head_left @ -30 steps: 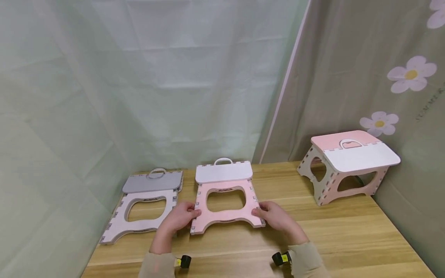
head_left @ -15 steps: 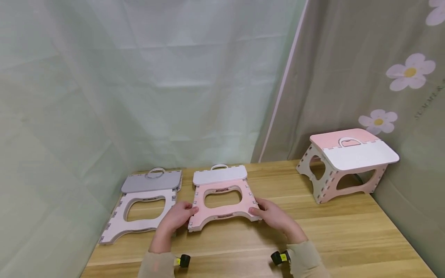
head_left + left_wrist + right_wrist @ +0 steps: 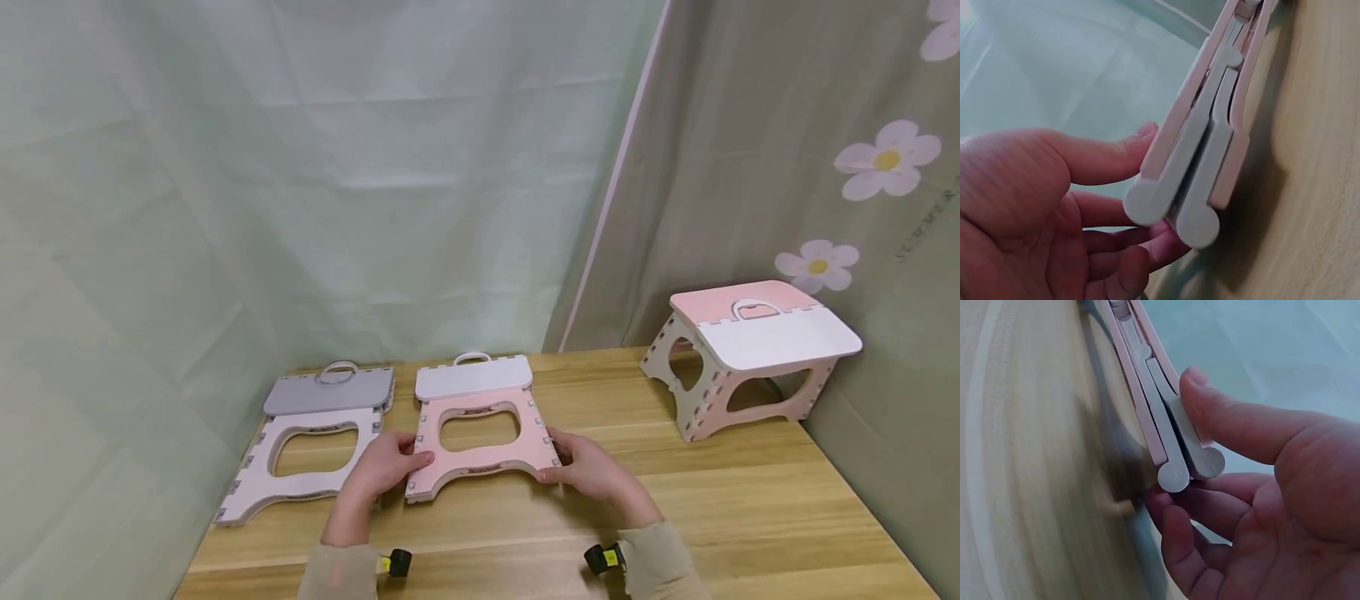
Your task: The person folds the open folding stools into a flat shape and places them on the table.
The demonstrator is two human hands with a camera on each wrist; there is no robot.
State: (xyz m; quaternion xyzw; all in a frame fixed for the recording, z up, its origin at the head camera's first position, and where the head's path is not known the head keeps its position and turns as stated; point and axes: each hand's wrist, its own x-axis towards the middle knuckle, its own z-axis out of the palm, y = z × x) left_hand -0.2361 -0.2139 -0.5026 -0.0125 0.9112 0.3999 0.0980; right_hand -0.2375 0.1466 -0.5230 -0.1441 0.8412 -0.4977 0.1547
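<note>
A pink and white folding step stool (image 3: 480, 457), folded flat, lies at the middle of the table with its white handle towards the curtain. My left hand (image 3: 384, 467) pinches its left edge near the leg end, thumb on top and fingers beneath. On the opposite edge my right hand (image 3: 588, 471) grips the lower corner, its thumb at the pink face. In the left wrist view, the folded layers of the stool (image 3: 1179, 162) show edge-on between thumb and fingers. The right wrist view has the stool's rounded grey leg ends (image 3: 1174, 476) above my curled fingers.
A grey and white folding stool (image 3: 330, 394), also folded flat, lies close on the left, beside my left hand. An unfolded pink and white stool (image 3: 780, 337) stands at the back right. Curtains (image 3: 420, 183) rise behind the wooden table (image 3: 712, 525).
The pink folded stool has shifted slightly left, and its right lower corner has moved back a little. My right thumb has slid towards that corner. The other two stools stay put.
</note>
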